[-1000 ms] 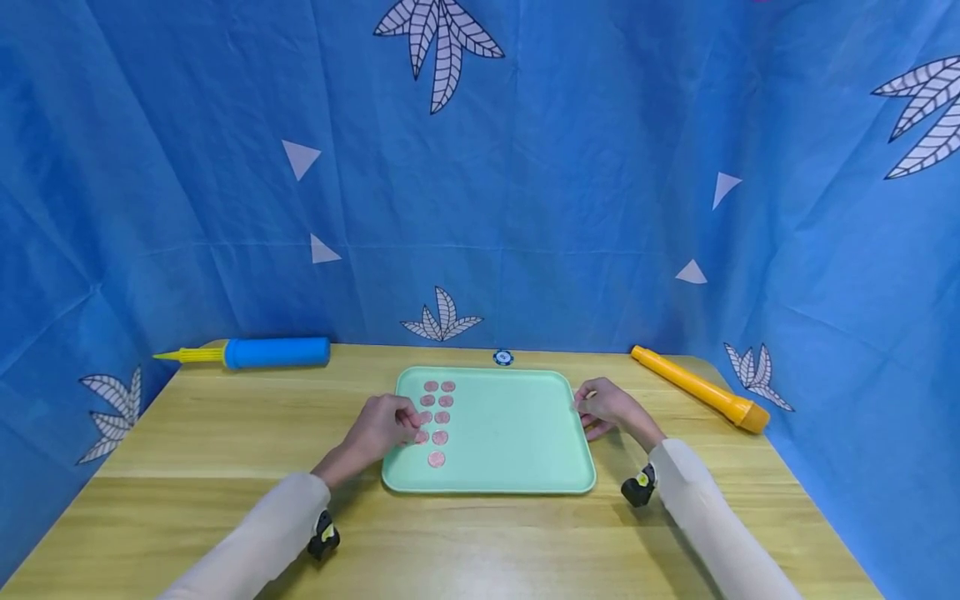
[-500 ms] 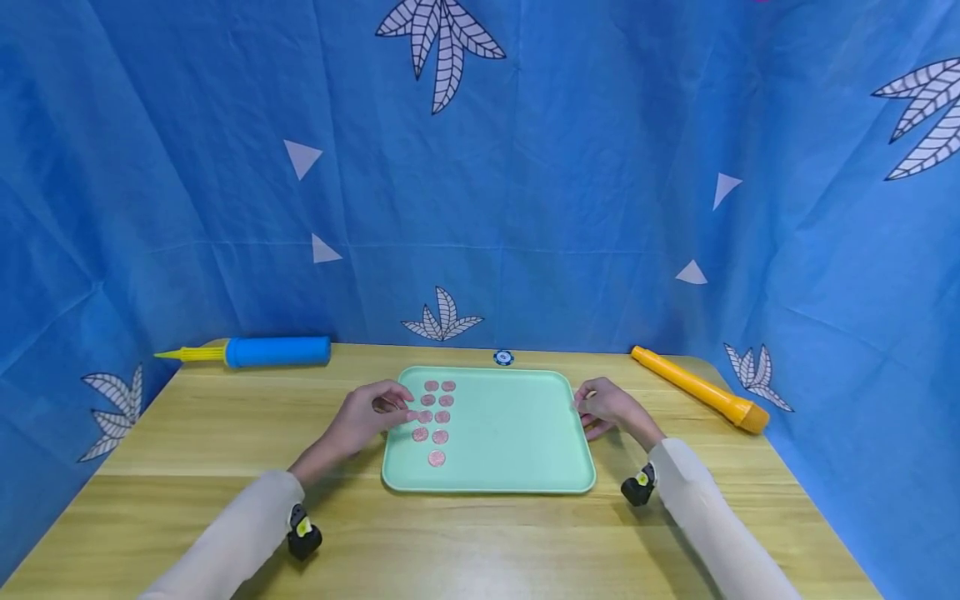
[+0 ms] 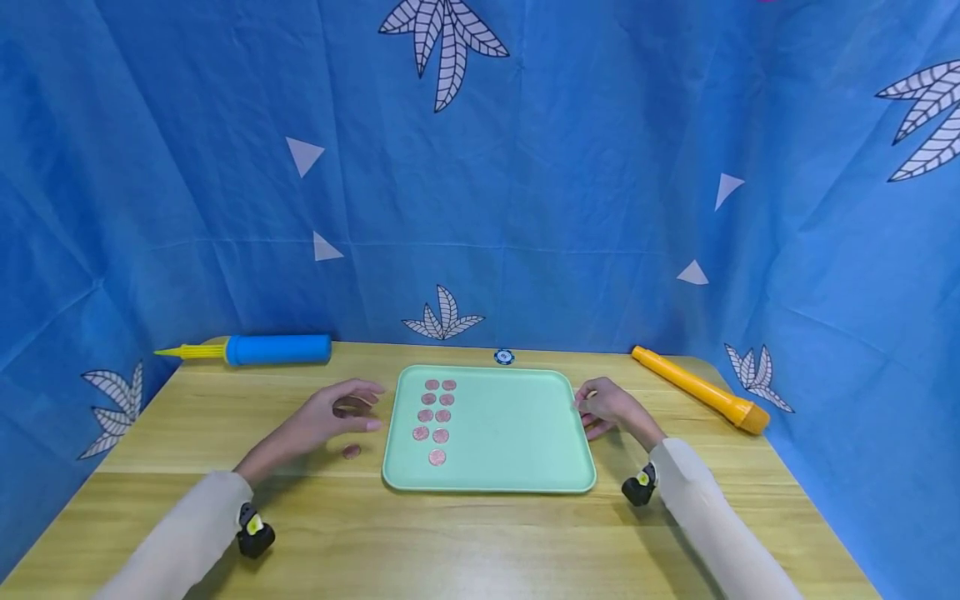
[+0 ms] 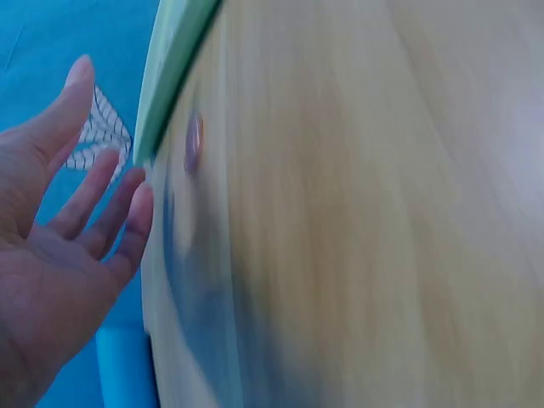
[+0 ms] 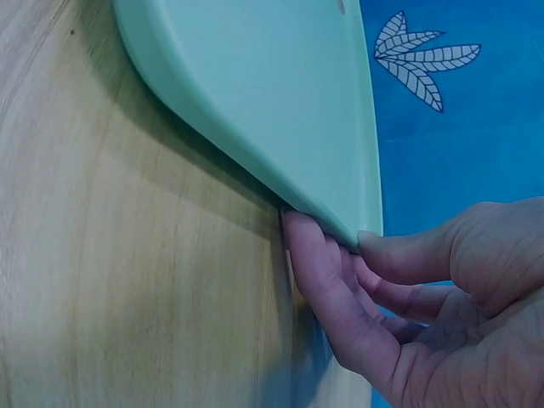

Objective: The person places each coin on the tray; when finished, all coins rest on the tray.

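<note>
A pale green tray (image 3: pixel 517 442) lies on the table with several copper-coloured coins (image 3: pixel 441 435) in two columns along its left side. My left hand (image 3: pixel 326 417) hovers left of the tray with fingers spread and nothing in them. Below it, a single coin (image 3: pixel 351 451) lies on the wood; the left wrist view also shows this coin (image 4: pixel 194 143) beside the tray's edge. At the tray's right side, my right hand (image 3: pixel 606 407) grips the rim. In the right wrist view its thumb is at the top of the rim (image 5: pixel 327 223) and a finger is against the outside.
A blue and yellow hand pump (image 3: pixel 277 350) lies at the back left of the wooden table (image 3: pixel 480 542). An orange toy microphone (image 3: pixel 697 387) is at the back right. Behind the tray sits a blue and white poker chip (image 3: pixel 504 357), close to the blue curtain (image 3: pixel 585 208).
My left hand has let go of a coin in the tray's left column and moved left off the tray. The coin on the table has come into view. My right hand stays put.
</note>
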Tool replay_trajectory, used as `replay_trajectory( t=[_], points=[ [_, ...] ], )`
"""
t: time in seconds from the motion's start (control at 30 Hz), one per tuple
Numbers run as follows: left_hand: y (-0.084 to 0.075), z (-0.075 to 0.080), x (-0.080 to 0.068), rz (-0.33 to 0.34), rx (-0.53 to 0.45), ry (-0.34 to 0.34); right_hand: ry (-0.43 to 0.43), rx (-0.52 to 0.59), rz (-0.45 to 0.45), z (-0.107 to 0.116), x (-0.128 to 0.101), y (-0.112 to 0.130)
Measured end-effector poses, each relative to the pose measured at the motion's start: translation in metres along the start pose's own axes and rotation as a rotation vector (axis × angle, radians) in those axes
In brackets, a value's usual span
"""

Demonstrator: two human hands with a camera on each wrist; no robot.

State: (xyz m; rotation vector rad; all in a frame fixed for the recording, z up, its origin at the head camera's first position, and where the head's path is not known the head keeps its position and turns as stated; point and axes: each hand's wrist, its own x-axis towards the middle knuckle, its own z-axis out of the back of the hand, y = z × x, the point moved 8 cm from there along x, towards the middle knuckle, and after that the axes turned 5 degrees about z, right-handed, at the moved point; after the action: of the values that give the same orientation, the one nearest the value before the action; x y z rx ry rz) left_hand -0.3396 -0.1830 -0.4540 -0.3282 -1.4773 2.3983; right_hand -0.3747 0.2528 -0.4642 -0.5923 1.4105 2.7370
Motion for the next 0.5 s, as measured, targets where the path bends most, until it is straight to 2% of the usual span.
replay_trajectory(
  t=[0.2,0.27,0.4,0.5],
  points=[
    [0.014,0.013,-0.019,0.003,-0.007,0.125,0.008,-0.012,0.003,0.0,-0.002,0.002],
    [0.017,0.017,-0.023,0.025,-0.013,0.136,0.012,-0.021,0.009,0.0,-0.003,0.002],
    [0.02,0.023,-0.029,0.027,0.008,0.13,0.013,-0.019,0.009,0.0,-0.003,0.003],
    [0.017,0.023,-0.032,-0.002,0.031,0.135,0.015,-0.019,0.005,0.0,-0.002,0.002]
  ],
)
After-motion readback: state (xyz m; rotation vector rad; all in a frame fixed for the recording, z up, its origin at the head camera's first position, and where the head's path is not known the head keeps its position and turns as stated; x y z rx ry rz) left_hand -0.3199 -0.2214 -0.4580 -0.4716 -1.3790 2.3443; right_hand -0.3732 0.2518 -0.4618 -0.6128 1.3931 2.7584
